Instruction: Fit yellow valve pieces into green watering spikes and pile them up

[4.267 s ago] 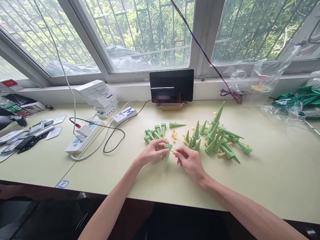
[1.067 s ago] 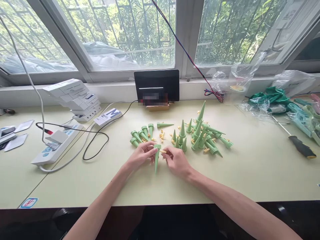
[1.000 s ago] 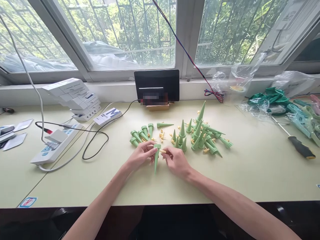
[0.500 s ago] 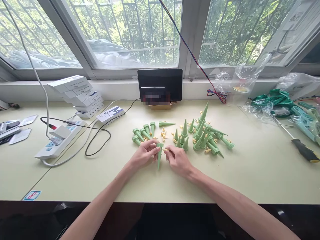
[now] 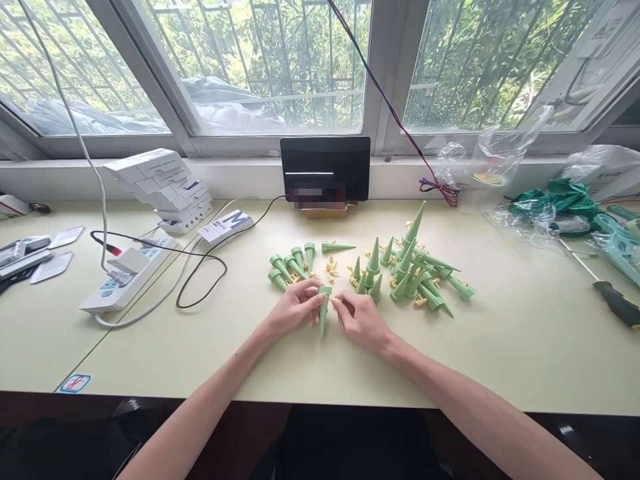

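My left hand (image 5: 296, 309) is closed on a green plastic plant watering spike (image 5: 323, 319), its wide cap up and its point down. Pinched in my right hand (image 5: 361, 320) is a small yellow valve (image 5: 335, 300), held against or close by the spike's side just below the cap; whether it touches I cannot tell. Behind my left hand lie several green spikes (image 5: 281, 265) in a fan. A few loose yellow valves (image 5: 331, 268) are scattered beyond my hands, near a single spike (image 5: 339, 247). To the right sits a pile of spikes (image 5: 403, 270), several with yellow valves in their sides.
A black tablet (image 5: 326, 172) leans at the back. A white power strip (image 5: 127, 277), cables and stacked white boxes (image 5: 165, 190) are on the left. A screwdriver (image 5: 617, 303), plastic bags (image 5: 510, 227) and light-blue clamps (image 5: 617, 240) lie at the right.
The view has shifted slightly, moving the whole scene a little to the right in the picture. My hands keep the same hold on the spike and the valve.
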Demonstrator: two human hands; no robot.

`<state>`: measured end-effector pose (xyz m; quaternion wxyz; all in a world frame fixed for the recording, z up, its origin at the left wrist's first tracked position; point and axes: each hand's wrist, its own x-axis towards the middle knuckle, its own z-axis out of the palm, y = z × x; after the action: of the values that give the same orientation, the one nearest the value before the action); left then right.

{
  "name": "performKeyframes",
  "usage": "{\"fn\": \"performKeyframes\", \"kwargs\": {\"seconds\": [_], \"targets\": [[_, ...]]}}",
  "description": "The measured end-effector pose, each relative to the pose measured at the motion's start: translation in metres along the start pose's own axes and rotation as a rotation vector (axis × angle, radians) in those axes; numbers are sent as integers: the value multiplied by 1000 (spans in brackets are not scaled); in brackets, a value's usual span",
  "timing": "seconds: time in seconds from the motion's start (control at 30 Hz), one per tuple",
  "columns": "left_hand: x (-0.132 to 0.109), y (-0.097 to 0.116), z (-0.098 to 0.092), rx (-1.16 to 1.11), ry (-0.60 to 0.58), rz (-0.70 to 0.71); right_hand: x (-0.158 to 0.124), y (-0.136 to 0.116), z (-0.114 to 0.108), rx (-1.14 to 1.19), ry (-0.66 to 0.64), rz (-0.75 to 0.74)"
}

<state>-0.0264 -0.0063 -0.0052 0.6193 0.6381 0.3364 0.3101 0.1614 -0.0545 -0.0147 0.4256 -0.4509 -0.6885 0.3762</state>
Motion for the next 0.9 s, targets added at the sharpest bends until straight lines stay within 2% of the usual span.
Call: {"fn": "performKeyframes", "kwargs": {"seconds": [0.13,0.43,0.57,0.77,0.9], "targets": [[0,1,1,-64,-30,-35,-1,3,1,-114,28,-144],[0,-3,1,-51,-22,-10,-2,1,0,-58,17,-102],[0,-5,0,-24,-30,0,-2,-1,-1,-8,12,-22],[0,-3,0,0,-39,19,0,-7,-4,335,-166,310],[-1,0,1,2,-42,18,0,-7,-4,374,-170,301]]}}
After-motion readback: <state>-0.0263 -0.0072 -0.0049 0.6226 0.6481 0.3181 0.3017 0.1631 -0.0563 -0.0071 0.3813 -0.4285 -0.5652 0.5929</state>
